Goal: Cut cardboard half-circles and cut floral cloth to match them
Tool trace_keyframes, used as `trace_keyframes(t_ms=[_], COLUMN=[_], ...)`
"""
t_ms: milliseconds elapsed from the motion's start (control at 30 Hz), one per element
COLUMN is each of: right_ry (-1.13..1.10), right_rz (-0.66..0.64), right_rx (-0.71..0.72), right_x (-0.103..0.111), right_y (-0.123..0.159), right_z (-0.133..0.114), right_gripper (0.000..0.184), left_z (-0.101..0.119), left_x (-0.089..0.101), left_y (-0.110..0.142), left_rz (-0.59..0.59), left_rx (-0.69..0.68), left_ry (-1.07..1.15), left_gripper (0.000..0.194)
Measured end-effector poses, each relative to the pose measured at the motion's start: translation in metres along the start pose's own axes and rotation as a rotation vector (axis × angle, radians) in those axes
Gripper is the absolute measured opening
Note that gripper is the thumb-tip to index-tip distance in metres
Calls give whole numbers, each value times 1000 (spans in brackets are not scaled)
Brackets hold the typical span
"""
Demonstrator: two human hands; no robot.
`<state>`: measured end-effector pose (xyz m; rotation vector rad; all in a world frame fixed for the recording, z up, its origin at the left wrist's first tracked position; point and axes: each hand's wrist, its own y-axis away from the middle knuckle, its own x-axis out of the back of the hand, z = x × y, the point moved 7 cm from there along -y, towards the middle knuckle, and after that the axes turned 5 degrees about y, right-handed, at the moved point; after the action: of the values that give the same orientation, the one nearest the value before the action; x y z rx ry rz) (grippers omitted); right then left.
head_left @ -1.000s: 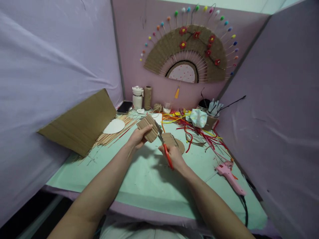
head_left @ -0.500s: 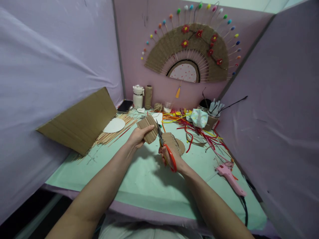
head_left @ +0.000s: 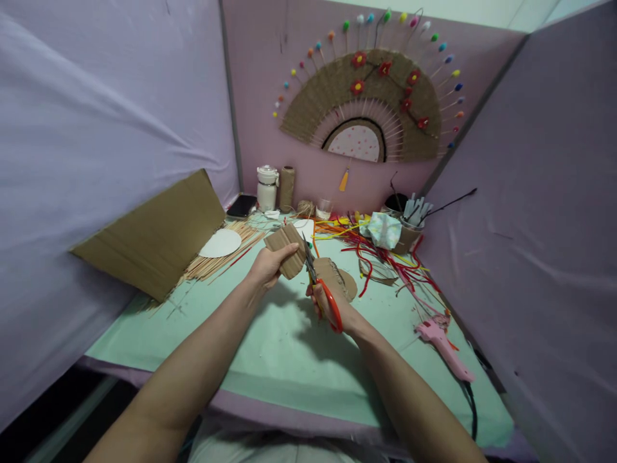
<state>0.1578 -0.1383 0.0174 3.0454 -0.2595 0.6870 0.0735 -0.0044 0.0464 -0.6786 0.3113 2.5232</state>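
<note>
A small piece of brown corrugated cardboard (head_left: 288,248) is pinched in my left hand (head_left: 267,265), thumb on top, held above the table. My right hand (head_left: 322,302) grips a pair of orange-handled scissors (head_left: 331,305), with the blades pointing up along the cardboard's right edge. Whether the blades bite into the edge is hard to tell. Just behind my right hand lies another cut cardboard piece (head_left: 337,273) with a rough, torn-looking ridge and a rounded end.
A large cardboard sheet (head_left: 154,235) leans at left beside thin sticks (head_left: 200,268) and a white oval (head_left: 220,243). Pipe cleaners (head_left: 385,257) spread at right, near a pink glue gun (head_left: 446,349) with its cord. A decorated cardboard fan (head_left: 308,96) hangs on the back wall.
Hardly anything differs. Both hands keep their hold on the cardboard and the scissors in almost the same place, while the view has shifted very slightly.
</note>
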Motion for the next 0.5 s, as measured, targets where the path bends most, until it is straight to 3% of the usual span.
trace_keyframes(t_ms=[133, 267, 500], right_ry=[56, 69, 127], right_rz=[47, 20, 6], right_rx=[-7, -9, -16], right_x=[4, 3, 6], right_y=[1, -1, 0], right_z=[-4, -2, -3], right_gripper=[67, 70, 63], left_z=[-1, -5, -5], left_x=[-3, -7, -6], left_y=[2, 4, 5], left_rz=[-14, -62, -47], left_rx=[14, 69, 57], left_ry=[-6, -24, -34], left_gripper=[50, 48, 51])
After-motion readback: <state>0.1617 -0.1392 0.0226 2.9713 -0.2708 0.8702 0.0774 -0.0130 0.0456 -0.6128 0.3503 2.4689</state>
